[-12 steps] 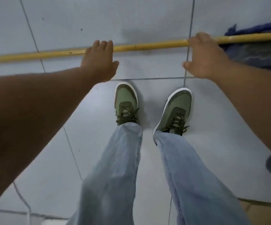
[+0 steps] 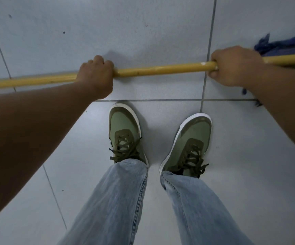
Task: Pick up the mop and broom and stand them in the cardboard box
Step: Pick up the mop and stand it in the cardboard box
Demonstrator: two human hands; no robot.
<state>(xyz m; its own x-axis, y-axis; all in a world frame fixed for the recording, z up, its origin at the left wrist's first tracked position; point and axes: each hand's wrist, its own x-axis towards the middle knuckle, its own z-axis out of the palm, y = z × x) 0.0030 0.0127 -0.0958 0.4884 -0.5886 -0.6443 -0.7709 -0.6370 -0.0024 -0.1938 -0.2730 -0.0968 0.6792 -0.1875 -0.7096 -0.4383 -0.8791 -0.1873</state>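
Both fists, left hand (image 2: 97,75) and right hand (image 2: 235,66), wrapped round the mop (image 2: 161,69) (open floor (image 2: 143,32) ahead), shoes (image 2: 124,131) just behind.

Pale tiled floor (image 2: 152,32) — green shoes (image 2: 124,131) and blue mop strands (image 2: 284,45) on it.

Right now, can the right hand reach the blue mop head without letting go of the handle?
Probably yes. The right hand grips the yellow handle right beside the blue mop head, and nothing lies between them.
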